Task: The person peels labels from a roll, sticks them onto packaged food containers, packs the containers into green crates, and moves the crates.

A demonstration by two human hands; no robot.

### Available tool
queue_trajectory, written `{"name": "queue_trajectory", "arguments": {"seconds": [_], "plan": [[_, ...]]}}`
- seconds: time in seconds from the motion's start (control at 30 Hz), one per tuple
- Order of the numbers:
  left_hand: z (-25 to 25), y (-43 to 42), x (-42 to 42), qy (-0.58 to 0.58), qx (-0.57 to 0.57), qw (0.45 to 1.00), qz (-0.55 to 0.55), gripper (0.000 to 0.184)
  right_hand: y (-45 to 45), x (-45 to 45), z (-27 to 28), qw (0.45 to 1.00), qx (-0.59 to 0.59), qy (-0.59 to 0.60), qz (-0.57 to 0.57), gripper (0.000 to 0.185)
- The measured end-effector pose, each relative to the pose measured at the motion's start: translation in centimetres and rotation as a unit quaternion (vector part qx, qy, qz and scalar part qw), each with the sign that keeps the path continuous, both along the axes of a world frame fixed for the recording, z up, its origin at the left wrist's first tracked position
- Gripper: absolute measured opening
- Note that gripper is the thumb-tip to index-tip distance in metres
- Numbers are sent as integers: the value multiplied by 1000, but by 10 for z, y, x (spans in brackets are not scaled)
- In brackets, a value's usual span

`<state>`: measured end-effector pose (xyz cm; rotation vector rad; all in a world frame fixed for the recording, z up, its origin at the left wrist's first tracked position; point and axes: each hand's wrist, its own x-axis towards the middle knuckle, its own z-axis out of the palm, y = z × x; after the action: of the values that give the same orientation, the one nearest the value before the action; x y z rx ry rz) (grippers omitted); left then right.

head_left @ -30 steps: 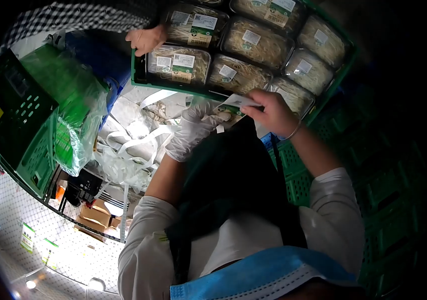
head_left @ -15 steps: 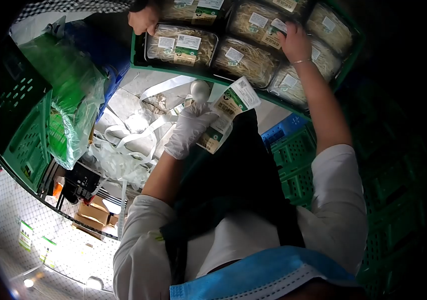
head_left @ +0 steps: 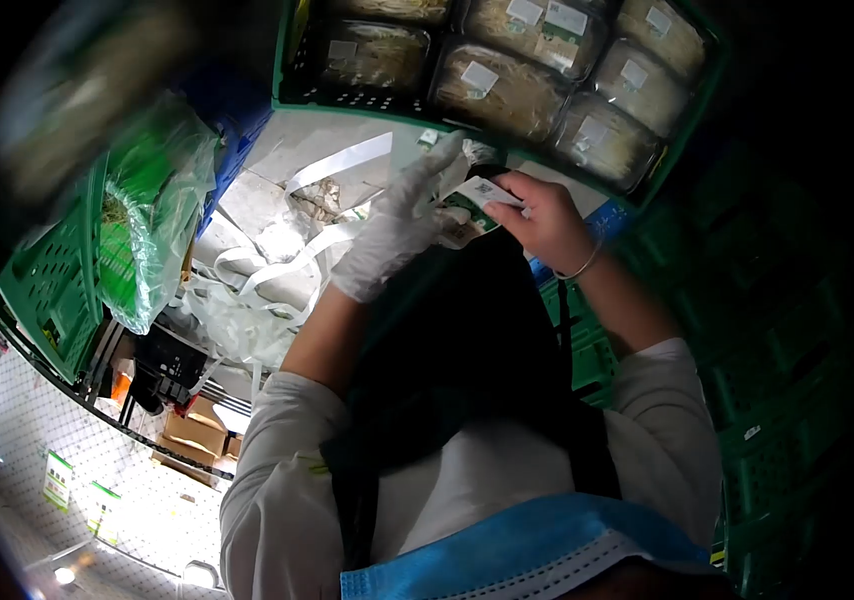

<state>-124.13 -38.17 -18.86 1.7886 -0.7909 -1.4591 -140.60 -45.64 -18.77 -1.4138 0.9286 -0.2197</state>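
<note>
My left hand (head_left: 392, 235), in a white glove, grips a small bunch of printed labels (head_left: 469, 208) in front of my apron, with its index finger stretched forward. A small white-and-green piece (head_left: 429, 138) shows at that fingertip. My bare right hand (head_left: 550, 222), wearing a thin bracelet, pinches a white label (head_left: 492, 192) from the same bunch between thumb and fingers. Just beyond both hands stands a green crate (head_left: 417, 118) holding several clear-lidded packs of pale, thin strands (head_left: 499, 95). Some packs carry a green-and-tan label (head_left: 559, 45); others show only a white sticker.
At the left, a blurred pack (head_left: 97, 100) hangs in the air. Below it are a green crate (head_left: 52, 290) and a clear plastic bag (head_left: 157, 220) with green contents. White strapping (head_left: 337, 165) lies on the floor. Stacked green crates (head_left: 777, 450) stand at my right.
My right hand has drawn back from the crate to the labels in my left hand. Another person's hand has lifted the front-left pack out to the left, exposing the crate's floor.
</note>
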Motion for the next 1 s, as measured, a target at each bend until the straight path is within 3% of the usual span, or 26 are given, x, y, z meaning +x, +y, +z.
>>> {"name": "queue_trajectory", "arguments": {"seconds": [0.07,0.17,0.2,0.23,0.27,0.33,0.4,0.47,0.5,0.53,0.6,0.63,0.73,0.8,0.87,0.9,0.93,0.97,1.0], "plan": [[6,1,-5,202,119,969,74,20,17,6,8,1000,-5,3,-31,11],[-4,22,-6,145,138,978,56,16,15,2,3,964,-246,83,-49,6],[-8,30,-5,131,154,979,33,15,3,-5,-6,965,-236,86,-75,8],[7,25,-4,187,58,980,27,14,-10,-18,-32,953,-241,141,-117,10],[0,40,7,170,151,974,-14,17,-37,-24,-38,935,-279,205,-82,14],[12,40,19,200,259,944,53,19,-62,-29,-85,884,-406,231,-7,23],[-10,57,30,179,258,948,44,18,-64,-25,-127,842,-452,282,77,31],[-17,72,33,106,156,981,-51,19,-60,-25,-155,818,-461,335,84,35],[-20,79,32,174,129,976,22,22,-58,-23,-157,800,-506,317,60,37],[-25,83,31,175,133,975,23,22,-54,-24,-157,798,-527,290,29,47],[-23,85,22,323,201,914,142,22,-44,-29,-152,757,-569,320,5,56],[-17,76,14,345,189,903,172,19,-44,-32,-154,797,-520,307,25,61],[-17,67,4,274,247,920,130,17,-41,-30,-154,768,-516,362,113,64],[-16,62,-3,285,197,927,142,16,-50,-31,-153,780,-495,365,112,64],[-7,48,-12,257,221,936,98,18,-51,-39,-146,781,-471,392,115,65],[-14,50,-18,290,212,926,114,30,-47,-46,-142,786,-468,391,101,66],[-12,41,-23,288,212,927,110,30,-40,-53,-132,854,-393,332,70,62],[-8,30,-31,281,149,943,102,36,-29,-59,-121,932,-327,156,3,56],[-6,23,-40,274,87,953,95,41,-16,-60,-88,997,-28,75,-12,48]]}}
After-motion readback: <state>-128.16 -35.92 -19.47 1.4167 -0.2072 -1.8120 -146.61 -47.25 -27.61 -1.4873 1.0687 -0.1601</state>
